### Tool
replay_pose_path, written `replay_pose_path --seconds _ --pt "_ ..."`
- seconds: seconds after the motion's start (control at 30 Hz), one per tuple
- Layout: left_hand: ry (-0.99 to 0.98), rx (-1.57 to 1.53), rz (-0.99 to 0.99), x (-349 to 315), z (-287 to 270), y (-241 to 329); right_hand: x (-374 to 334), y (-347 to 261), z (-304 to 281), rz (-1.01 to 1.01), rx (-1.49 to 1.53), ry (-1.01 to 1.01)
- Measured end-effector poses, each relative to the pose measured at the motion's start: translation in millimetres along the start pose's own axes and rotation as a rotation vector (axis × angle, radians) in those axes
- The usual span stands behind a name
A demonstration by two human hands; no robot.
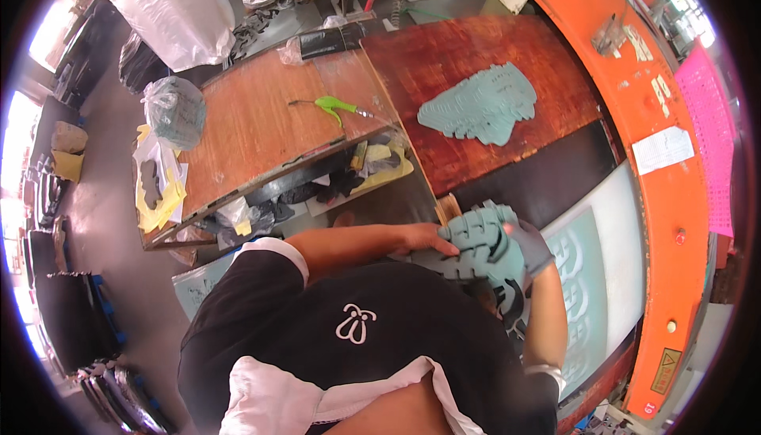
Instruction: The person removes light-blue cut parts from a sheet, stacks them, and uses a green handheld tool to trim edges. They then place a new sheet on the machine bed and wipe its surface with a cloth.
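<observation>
A stack of pale teal, sole-like cut pieces (482, 246), apparently foam, is held in front of my body between both hands. My left hand (426, 238) is bare and grips the stack's left edge, thumb against its side. On the far right side, my right hand (529, 246) wears a grey glove that leaves some fingertips bare, and it closes round the pieces. Part of its grip is hidden behind the stack. Farther off, a fanned pile of similar teal pieces (479, 106) lies on a red-brown board (412, 55).
An orange machine beam (666, 197) curves along the right. Beneath it lie a white board (622, 253) and a teal sheet with cut outlines (583, 292). On the wooden table (254, 118) at left rests a green air gun (337, 106); a stuffed plastic bag (174, 112) stands at its edge.
</observation>
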State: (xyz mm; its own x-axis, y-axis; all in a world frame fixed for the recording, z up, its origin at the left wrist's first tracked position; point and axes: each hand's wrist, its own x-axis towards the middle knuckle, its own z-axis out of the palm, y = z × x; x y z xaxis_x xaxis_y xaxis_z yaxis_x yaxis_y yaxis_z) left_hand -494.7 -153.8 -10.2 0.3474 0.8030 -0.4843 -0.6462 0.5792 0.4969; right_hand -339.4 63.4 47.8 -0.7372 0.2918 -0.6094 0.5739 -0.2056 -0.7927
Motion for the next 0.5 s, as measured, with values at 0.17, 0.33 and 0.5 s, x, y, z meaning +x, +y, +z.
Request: replay_pose_path --seconds 0.17,0.33,0.5 --pt "-0.403 -0.161 0.161 -58.1 -52.0 34.3 -10.6 -76.6 73.9 -0.25 -0.015 0.17" --pt "-0.554 -0.644 0.346 -146.5 -134.8 11.3 72.7 -158.1 183.4 -0.439 -0.024 -0.005" --pt "-0.527 -1.006 0.592 -204.5 -195.3 -65.3 228.7 -147.5 275.0 -0.174 -0.284 -0.011"
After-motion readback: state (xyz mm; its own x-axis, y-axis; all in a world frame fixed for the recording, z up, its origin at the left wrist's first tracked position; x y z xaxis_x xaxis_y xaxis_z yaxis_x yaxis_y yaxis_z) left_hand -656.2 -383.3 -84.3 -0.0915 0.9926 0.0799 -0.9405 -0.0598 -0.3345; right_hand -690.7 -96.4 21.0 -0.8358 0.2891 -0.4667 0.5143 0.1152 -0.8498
